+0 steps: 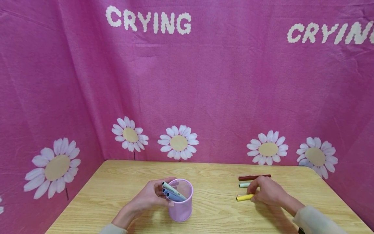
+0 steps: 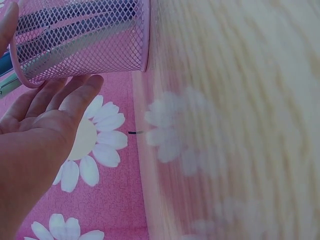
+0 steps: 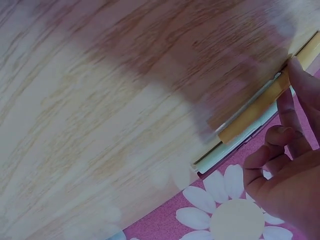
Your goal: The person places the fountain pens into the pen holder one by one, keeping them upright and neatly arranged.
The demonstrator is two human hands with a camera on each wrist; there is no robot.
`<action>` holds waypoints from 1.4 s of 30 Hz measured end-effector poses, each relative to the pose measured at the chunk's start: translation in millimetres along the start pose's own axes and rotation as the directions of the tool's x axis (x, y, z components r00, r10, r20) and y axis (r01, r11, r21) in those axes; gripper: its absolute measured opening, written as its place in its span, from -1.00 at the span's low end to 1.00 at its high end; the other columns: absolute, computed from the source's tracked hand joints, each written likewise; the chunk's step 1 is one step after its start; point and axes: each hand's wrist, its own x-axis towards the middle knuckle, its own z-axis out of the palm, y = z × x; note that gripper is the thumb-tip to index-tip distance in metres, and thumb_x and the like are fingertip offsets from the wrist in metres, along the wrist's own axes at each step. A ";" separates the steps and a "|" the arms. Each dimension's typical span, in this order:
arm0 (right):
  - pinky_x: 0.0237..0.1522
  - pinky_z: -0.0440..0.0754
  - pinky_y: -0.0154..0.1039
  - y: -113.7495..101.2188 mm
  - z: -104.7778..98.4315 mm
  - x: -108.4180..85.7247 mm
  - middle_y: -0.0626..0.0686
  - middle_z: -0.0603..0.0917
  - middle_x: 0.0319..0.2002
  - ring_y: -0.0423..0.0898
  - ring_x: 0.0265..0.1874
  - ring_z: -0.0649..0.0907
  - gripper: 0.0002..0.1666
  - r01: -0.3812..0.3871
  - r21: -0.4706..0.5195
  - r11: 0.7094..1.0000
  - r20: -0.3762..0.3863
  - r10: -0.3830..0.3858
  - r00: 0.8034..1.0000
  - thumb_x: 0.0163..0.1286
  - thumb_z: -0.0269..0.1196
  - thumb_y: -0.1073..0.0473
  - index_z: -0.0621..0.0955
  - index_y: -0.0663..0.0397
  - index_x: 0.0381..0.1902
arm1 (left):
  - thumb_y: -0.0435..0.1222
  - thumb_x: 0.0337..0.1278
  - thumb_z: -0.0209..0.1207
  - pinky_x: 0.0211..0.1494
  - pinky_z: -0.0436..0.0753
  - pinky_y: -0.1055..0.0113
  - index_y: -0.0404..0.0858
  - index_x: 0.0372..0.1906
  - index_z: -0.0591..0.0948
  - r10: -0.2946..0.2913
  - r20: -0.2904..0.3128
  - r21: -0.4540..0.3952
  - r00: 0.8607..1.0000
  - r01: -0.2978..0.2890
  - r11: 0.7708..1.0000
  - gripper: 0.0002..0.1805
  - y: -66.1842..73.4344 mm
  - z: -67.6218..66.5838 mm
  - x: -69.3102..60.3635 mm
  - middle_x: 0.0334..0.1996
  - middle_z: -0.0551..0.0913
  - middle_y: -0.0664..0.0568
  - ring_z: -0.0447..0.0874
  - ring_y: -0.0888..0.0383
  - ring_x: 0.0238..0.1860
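My left hand [image 1: 153,194] holds a pink mesh pen cup [image 1: 181,211] by its rim, thumb on the near side and fingers behind. Several pens [image 1: 174,194], pale green and blue, lean inside the upright cup toward that hand. In the left wrist view the fingers [image 2: 75,97] lie against the mesh. To the right, my right hand [image 1: 268,191] pinches a yellow pen [image 1: 244,197] lying on the table between thumb and fingertips. Just beyond it lie a pale green pen [image 1: 244,185], partly hidden by the hand, and a dark red pen [image 1: 248,178].
A light wooden table [image 1: 216,182] carries everything. Behind it and at the sides hangs a pink cloth [image 1: 210,97] with daisies and white lettering, meeting the table's back edge.
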 end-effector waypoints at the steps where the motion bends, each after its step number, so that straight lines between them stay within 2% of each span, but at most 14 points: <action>1: -0.34 0.53 -0.24 0.5 -0.3 -0.4 -0.27 0.68 -0.48 -0.24 -0.42 0.55 -0.72 0.009 0.002 1.000 0.004 -0.009 1.000 -0.01 0.63 0.33 0.80 -0.15 -0.41 | -0.49 0.01 0.52 0.10 0.65 0.31 -0.44 0.49 0.44 0.002 0.001 0.002 1.000 -0.002 1.000 -0.13 0.0 0.1 0.3 0.19 0.67 -0.32 0.66 0.02 0.07; 10: -0.37 0.50 -0.28 0.9 -2.0 -3.0 -0.28 0.69 -0.48 -0.24 -0.44 0.55 -0.71 0.062 0.052 0.997 0.032 -0.064 0.997 -0.05 0.62 0.35 0.81 -0.13 -0.41 | -0.48 0.02 0.53 0.18 0.62 0.31 -0.47 0.51 0.39 0.010 0.007 0.002 1.000 -0.010 1.000 -0.09 -1.8 0.1 1.0 0.26 0.63 -0.35 0.66 0.02 0.19; 20: -0.36 0.54 -0.28 1.1 -3.7 -1.9 -0.27 0.69 -0.48 -0.25 -0.43 0.57 -0.72 0.041 0.060 0.997 0.065 -0.045 0.997 -0.03 0.65 0.32 0.81 -0.11 -0.38 | -0.48 0.01 0.52 0.17 0.63 0.29 -0.48 0.49 0.41 0.033 0.019 0.007 0.999 -0.033 0.999 -0.12 -2.1 -0.4 3.1 0.24 0.62 -0.38 0.67 0.05 0.12; 26: -0.36 0.54 -0.28 0.0 -3.7 -1.8 -0.26 0.69 -0.48 -0.26 -0.43 0.56 -0.73 0.043 0.071 0.997 0.091 -0.050 0.995 -0.02 0.64 0.32 0.81 -0.10 -0.39 | -0.47 0.02 0.52 0.20 0.61 0.27 -0.45 0.51 0.41 0.021 0.015 0.010 1.000 -0.021 1.000 -0.11 -2.5 -0.3 1.4 0.24 0.64 -0.35 0.67 0.04 0.17; 36: -0.37 0.49 -0.27 -3.7 -3.2 -5.2 -0.29 0.64 -0.51 -0.31 -0.45 0.49 -0.70 0.011 0.037 0.999 0.099 -0.014 0.995 -0.04 0.64 0.30 0.80 -0.19 -0.42 | -0.47 0.01 0.53 0.18 0.62 0.28 -0.47 0.51 0.40 0.013 0.010 -0.001 1.000 -0.013 1.000 -0.10 -1.8 -0.2 0.4 0.26 0.62 -0.37 0.67 0.02 0.17; 42: -0.37 0.49 -0.27 -6.8 -4.5 -8.0 -0.30 0.65 -0.50 -0.29 -0.43 0.51 -0.71 0.027 0.038 0.999 0.094 -0.031 0.995 -0.05 0.64 0.29 0.79 -0.20 -0.43 | -0.48 0.01 0.52 0.16 0.63 0.30 -0.46 0.51 0.39 0.007 0.011 -0.013 1.000 -0.007 1.000 -0.09 -1.6 -0.1 -0.2 0.26 0.62 -0.37 0.67 0.00 0.15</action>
